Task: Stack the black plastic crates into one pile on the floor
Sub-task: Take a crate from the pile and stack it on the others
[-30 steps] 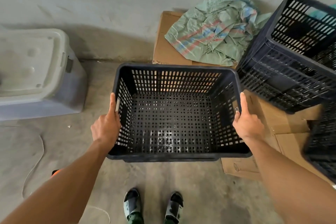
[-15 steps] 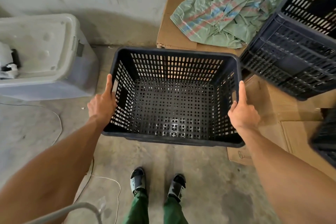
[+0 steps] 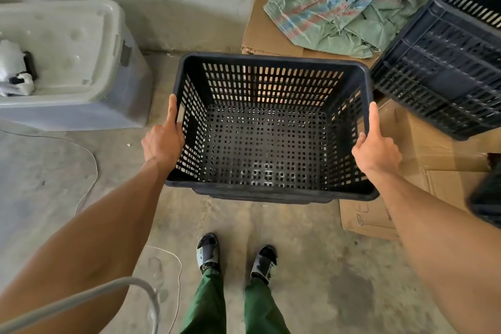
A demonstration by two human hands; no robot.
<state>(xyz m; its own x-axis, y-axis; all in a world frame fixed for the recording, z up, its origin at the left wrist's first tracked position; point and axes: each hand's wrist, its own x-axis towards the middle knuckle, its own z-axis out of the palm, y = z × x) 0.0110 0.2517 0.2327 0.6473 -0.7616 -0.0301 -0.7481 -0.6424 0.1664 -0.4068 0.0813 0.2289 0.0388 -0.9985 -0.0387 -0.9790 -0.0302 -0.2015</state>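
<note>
Crate, black and perforated, was held empty above the concrete floor in the head view. Left hand gripped its left rim; right hand gripped its right rim, thumbs along the edges. Stacked crates stood at right on flattened cardboard.

Concrete floor, grey, stained dark at lower right. Lidded grey plastic bin sits on it at left by wall. Flattened cardboard spread on right side; green woven sack lies crumpled on cardboard at back. Thin white cord loops across floor at left. Sandalled feet stand at bottom centre.
</note>
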